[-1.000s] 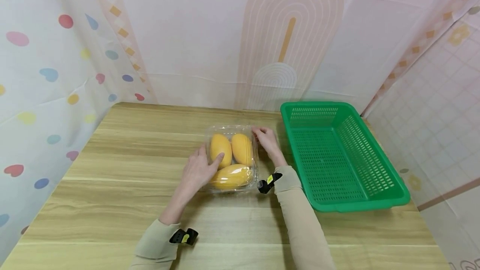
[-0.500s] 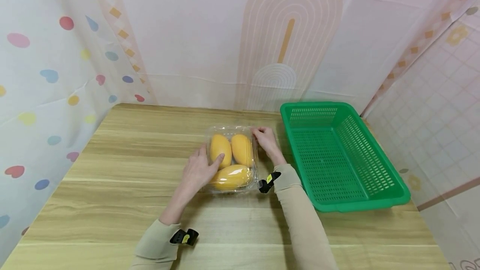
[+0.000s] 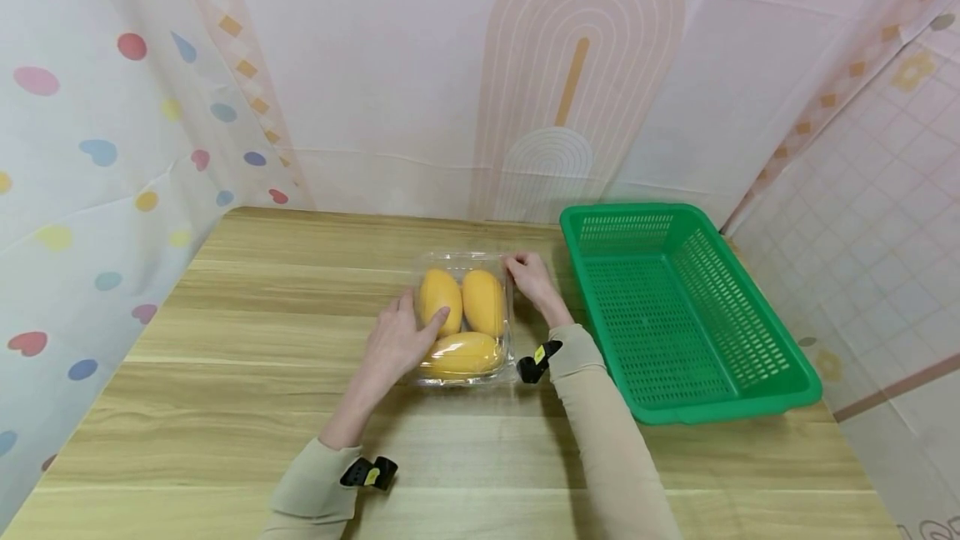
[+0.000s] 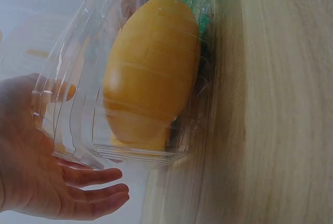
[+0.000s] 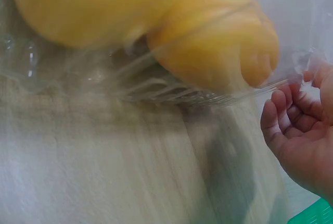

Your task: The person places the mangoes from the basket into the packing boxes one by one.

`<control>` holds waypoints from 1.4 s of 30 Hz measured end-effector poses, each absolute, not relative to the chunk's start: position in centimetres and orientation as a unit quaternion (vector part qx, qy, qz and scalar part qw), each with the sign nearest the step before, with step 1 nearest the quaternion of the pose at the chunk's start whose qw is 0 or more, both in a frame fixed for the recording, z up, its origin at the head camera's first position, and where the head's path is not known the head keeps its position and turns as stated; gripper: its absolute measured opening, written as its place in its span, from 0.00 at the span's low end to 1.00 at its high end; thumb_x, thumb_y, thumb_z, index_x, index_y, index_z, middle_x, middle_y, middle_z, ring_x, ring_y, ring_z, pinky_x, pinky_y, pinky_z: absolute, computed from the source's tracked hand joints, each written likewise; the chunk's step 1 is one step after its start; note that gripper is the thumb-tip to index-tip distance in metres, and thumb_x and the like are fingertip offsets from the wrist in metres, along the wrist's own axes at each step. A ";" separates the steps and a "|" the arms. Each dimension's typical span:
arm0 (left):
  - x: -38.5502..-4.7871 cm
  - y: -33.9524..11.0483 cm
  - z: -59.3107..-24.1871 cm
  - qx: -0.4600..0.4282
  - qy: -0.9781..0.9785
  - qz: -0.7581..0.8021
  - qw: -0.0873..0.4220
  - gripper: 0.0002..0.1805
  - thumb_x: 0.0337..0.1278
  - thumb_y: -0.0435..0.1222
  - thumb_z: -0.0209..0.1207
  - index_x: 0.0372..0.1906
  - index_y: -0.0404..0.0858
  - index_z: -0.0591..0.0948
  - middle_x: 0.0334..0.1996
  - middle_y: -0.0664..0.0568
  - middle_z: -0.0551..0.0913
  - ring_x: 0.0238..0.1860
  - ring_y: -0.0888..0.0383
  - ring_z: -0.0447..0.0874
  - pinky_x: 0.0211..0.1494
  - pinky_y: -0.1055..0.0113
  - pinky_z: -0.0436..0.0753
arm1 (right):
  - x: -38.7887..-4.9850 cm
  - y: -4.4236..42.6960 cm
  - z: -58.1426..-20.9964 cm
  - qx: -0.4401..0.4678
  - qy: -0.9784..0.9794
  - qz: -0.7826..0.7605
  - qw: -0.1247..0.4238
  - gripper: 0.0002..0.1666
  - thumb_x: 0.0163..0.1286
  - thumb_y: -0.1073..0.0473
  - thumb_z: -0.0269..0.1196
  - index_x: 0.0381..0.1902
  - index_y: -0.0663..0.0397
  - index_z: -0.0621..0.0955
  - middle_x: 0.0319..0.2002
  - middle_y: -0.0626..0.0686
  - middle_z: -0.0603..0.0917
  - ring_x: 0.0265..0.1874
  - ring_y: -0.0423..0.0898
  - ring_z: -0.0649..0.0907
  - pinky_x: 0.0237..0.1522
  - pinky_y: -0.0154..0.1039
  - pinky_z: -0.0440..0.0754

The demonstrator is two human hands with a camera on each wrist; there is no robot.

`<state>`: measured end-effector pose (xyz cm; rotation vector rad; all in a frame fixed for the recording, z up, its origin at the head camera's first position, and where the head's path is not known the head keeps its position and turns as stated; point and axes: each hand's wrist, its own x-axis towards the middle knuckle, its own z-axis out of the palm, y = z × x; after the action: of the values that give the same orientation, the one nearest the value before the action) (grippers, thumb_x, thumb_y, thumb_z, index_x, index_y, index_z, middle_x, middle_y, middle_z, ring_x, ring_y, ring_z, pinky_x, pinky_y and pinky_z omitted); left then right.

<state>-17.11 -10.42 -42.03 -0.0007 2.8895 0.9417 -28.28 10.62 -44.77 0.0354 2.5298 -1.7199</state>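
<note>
A clear plastic clamshell box (image 3: 468, 257) stands on the table, holding a left mango (image 3: 441, 302), a right mango (image 3: 483, 300) and a front mango (image 3: 461, 354). My left hand (image 3: 397, 340) spans the box's left side, thumb on the lid; in the left wrist view the lower fingers (image 4: 93, 193) extend fairly straight beside the wall. At the far right corner, my right hand (image 3: 531, 276) pinches the edge of the box between thumb and fingers. The right wrist view shows the other fingers (image 5: 278, 112) curled beneath that corner. Whether the lid is unlatched there I cannot tell.
A green perforated plastic basket (image 3: 645, 319) stands just right of the box, beside the right forearm. The wooden table (image 3: 247, 357) ends at a patterned cloth backdrop (image 3: 390, 90) behind and on both sides.
The box and its mangoes have shifted very slightly, the right side a touch to the left. Both hands keep nearly the same places and the basket stays put.
</note>
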 end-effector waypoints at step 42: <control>-17.2 -10.5 -42.2 -0.006 0.948 0.314 0.053 0.48 0.63 0.60 0.47 0.71 0.26 0.52 0.69 0.27 0.57 0.68 0.31 0.58 0.68 0.39 0.65 | -28.0 10.6 -45.3 0.047 0.804 -0.591 0.040 0.20 0.71 0.51 0.54 0.20 0.55 0.74 0.17 0.44 0.70 0.20 0.42 0.70 0.25 0.34 0.68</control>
<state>-17.19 -10.48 -42.15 -0.0195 2.8821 0.9538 -27.95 10.63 -45.26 0.1454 2.4625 -1.8116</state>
